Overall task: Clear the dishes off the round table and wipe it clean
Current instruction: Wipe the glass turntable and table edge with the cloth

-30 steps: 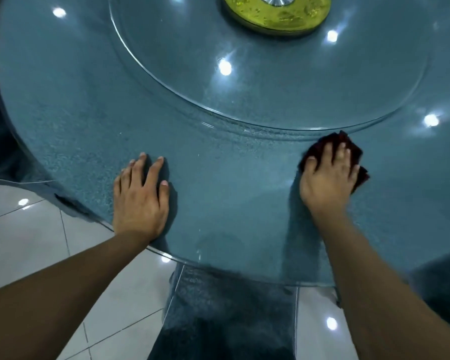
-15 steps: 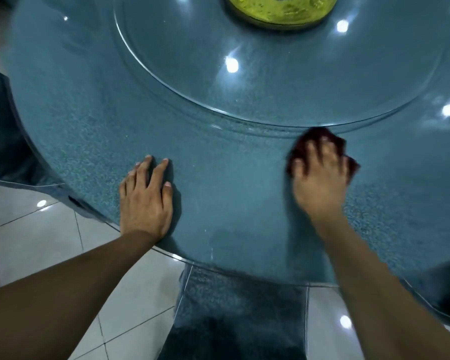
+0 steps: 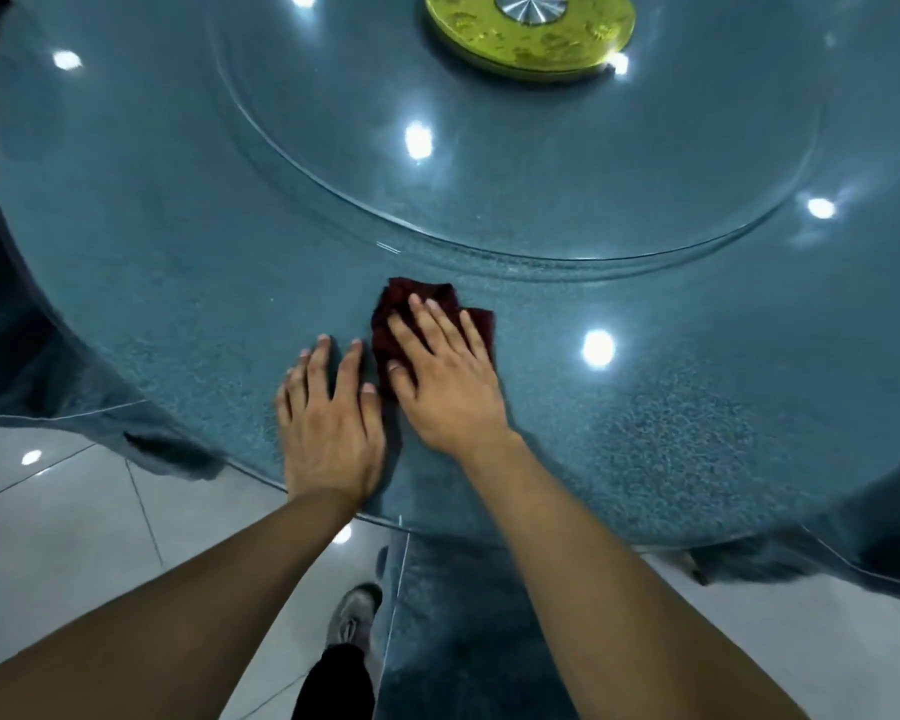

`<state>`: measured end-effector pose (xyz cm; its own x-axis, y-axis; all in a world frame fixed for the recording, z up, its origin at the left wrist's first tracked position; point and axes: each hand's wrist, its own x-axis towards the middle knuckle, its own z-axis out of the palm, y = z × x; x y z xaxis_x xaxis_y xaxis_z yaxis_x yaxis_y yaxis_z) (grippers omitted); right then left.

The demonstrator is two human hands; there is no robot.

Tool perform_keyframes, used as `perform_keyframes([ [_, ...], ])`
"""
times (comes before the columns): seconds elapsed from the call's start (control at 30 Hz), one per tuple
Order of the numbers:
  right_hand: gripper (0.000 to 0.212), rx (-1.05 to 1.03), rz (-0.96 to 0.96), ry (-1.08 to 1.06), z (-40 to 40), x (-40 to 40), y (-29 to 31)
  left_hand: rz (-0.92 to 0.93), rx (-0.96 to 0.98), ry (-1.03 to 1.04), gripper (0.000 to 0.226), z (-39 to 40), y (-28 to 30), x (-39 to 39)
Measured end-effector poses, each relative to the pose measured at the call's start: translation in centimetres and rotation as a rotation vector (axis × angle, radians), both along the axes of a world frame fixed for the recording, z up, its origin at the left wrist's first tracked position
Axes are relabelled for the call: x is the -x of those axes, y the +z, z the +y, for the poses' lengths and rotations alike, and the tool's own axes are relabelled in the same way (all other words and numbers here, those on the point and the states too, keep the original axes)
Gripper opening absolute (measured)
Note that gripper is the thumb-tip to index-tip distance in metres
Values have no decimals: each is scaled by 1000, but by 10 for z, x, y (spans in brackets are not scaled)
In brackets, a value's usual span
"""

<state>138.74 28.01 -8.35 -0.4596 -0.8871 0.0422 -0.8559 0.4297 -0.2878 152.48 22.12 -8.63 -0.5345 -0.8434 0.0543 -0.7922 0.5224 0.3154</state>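
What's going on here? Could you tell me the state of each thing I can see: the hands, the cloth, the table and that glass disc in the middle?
Left hand: flat on the table, fingers straight, holding nothing.
Right hand: fingers straight, pressing the cloth down.
Dark red cloth: crumpled, lying on the table under the right hand.
Round table: no dishes in view, glossy with light reflections.
Glass turntable: bare, lying flat on its yellow hub.

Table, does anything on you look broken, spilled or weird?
Nothing stands out. The round table shows only ceiling-light reflections, no spill or crack. The right hand presses a dark red cloth flat, and the left hand rests beside it.
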Motion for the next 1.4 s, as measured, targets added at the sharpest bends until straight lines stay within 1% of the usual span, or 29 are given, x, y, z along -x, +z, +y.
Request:
perform_keyframes([
  [0.03,59,-5,9,-66,15,14,-2,20,-29,1,53,0,1,-1],
  [0.1,62,-34,13,-296,54,47,-3,83,-105,-8,53,-2,6,-4],
  [0.17,68,-61,-2,-509,92,77,0,168,-165,-60,52,-12,12,-11],
  [0.23,69,-97,-39,-669,109,90,5,194,-135,-171,51,-35,16,-27],
  [0.3,69,-95,-61,-795,97,81,6,146,-44,-257,51,-69,16,-48],
  [0.33,69,-83,-65,-821,83,67,6,111,2,-277,51,-90,15,-57],
  [0.37,69,-65,-56,-798,66,46,6,76,36,-285,52,-112,14,-63],
  [0.47,62,2,-2,-567,14,-47,5,-11,84,-281,54,-163,5,-77],
  [0.57,57,23,-47,-397,-14,-133,8,-19,65,-248,57,-179,-1,-81],
  [0.6,57,18,-64,-361,-16,-142,9,-14,56,-236,57,-178,-1,-80],
  [0.67,56,-2,-51,-308,0,-131,6,-13,56,-222,57,-175,0,-78],
  [0.7,56,-26,-33,-339,17,-120,5,-15,48,-220,57,-175,2,-79],
  [0.73,57,-54,-18,-420,39,-105,4,-11,42,-223,57,-175,3,-78],
  [0.8,61,-65,27,-667,87,-72,2,-14,37,-222,57,-175,5,-78],
  [0.87,65,-68,5,-898,125,-48,2,-19,35,-211,56,-173,5,-76],
  [0.9,66,-74,-23,-983,131,-43,2,-19,44,-209,55,-173,4,-76],
  [0.97,67,-59,-42,-1107,112,-52,3,-12,58,-212,54,-174,3,-77],
  [1.0,66,-46,-31,-1102,92,-67,4,-9,60,-213,53,-174,3,-76],
  [1.03,65,-38,-10,-1024,68,-88,6,-10,61,-215,53,-175,2,-77],
  [1.13,60,20,-17,-592,-13,-169,6,-13,51,-212,52,-177,0,-77],
  [1.17,59,36,-44,-483,-34,-190,8,-14,48,-215,52,-177,0,-78],
  [1.23,58,50,-91,-362,-51,-202,9,-14,46,-218,52,-176,1,-77],
  [1.3,57,56,-91,-281,-36,-182,7,-15,44,-216,52,-177,1,-76],
  [1.33,56,39,-66,-284,-20,-165,6,-16,39,-216,53,-178,1,-76],
  [1.37,57,12,-36,-351,-1,-144,4,-18,34,-217,53,-178,1,-77],
  [1.4,58,-8,1,-468,20,-118,3,-21,32,-221,53,-179,1,-77],
])
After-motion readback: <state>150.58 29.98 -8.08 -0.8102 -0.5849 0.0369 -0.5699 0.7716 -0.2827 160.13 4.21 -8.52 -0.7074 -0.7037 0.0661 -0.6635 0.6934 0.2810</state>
